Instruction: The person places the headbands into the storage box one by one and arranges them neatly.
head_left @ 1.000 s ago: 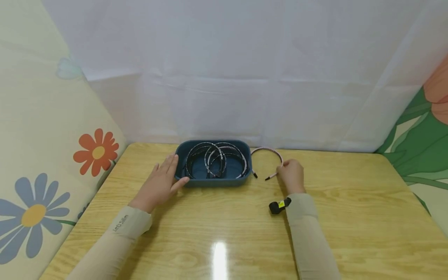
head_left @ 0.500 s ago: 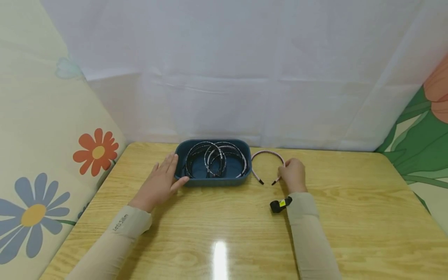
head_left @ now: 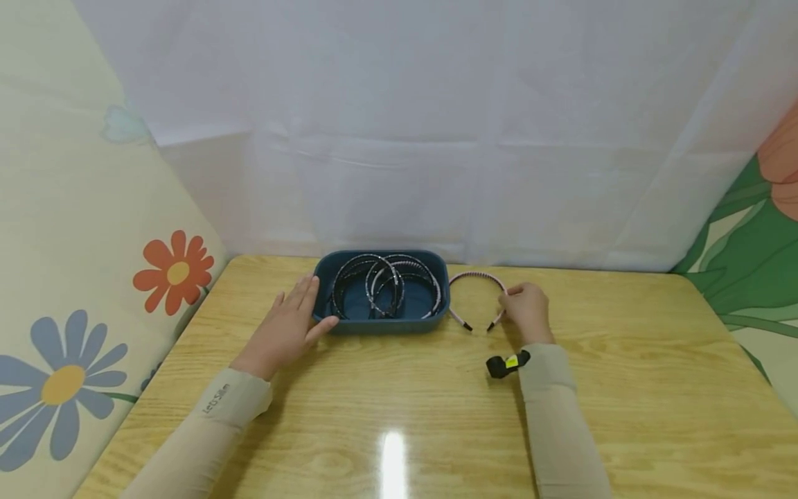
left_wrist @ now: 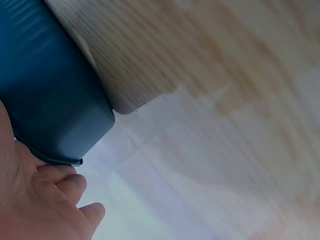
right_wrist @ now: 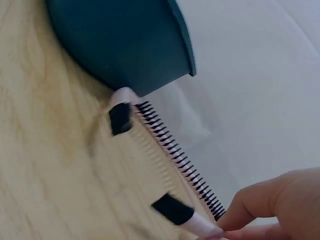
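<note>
A dark blue plastic bin (head_left: pixel 380 326) stands near the table's back edge, with several black and patterned headbands (head_left: pixel 399 284) overlapping inside it. My left hand (head_left: pixel 283 326) lies along the bin's left end, fingers straight and thumb at the front corner; the left wrist view shows its fingertips against the rim. Right of the bin is a pink headband (head_left: pixel 479 274) with dark ridges and black tips. The thumb and fingers of my right hand (head_left: pixel 527 310) pinch its right arm. In the right wrist view, the headband's comb-like teeth (right_wrist: pixel 175 152) show, its other arm close to the bin.
The wooden table (head_left: pixel 337 416) extends in front and to both sides. A white cloth (head_left: pixel 399 138) hangs behind it, with flower-printed cloth (head_left: pixel 56 208) at the sides. A small black camera (head_left: pixel 506 363) sits on the right wrist.
The right hand has shifted slightly right with the pink headband, whose black tips have swung right and toward me. The left hand stays at the bin.
</note>
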`<state>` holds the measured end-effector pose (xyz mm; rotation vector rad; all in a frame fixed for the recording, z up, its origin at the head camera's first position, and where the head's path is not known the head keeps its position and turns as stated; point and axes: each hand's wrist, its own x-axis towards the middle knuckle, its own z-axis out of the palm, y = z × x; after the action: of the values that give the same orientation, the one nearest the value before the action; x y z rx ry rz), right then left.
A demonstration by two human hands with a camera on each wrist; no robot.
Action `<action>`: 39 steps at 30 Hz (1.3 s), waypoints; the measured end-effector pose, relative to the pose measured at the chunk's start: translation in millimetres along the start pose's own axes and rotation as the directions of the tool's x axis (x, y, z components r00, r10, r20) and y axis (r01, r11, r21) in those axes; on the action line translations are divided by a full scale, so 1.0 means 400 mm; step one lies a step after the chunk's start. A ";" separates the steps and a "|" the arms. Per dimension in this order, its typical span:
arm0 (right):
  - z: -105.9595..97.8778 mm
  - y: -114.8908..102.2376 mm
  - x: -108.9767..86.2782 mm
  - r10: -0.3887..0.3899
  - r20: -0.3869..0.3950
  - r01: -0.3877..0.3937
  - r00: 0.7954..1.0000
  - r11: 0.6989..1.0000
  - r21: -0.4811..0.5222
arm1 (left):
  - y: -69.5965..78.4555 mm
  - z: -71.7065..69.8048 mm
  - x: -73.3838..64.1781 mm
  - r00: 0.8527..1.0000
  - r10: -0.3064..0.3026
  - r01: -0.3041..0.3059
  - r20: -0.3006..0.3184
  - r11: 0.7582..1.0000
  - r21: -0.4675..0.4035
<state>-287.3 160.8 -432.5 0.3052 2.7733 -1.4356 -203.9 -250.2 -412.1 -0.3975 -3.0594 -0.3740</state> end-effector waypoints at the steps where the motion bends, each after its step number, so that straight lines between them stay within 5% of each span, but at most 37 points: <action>1: -0.003 -0.001 0.000 -0.001 0.003 0.001 1.000 1.000 0.017 | 0.000 0.000 0.000 1.000 -0.001 0.001 0.000 1.000 0.000; 16: -0.031 -0.011 -0.001 0.014 0.092 -0.041 0.996 0.953 0.302 | 0.001 -0.002 -0.001 1.000 -0.002 0.002 0.023 1.000 -0.004; 31: -0.061 -0.028 -0.006 0.004 0.012 -0.009 1.000 0.907 0.421 | 0.002 -0.004 0.000 1.000 -0.008 0.008 0.025 1.000 -0.003; 39: -0.083 -0.041 -0.012 -0.009 -0.030 0.023 1.000 0.853 0.522 | -0.002 -0.001 0.002 1.000 -0.008 0.008 0.022 1.000 0.000</action>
<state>-282.4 177.5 -399.4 0.2995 2.3447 -2.1890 -204.7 -251.0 -412.0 -0.3922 -3.0833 -0.3726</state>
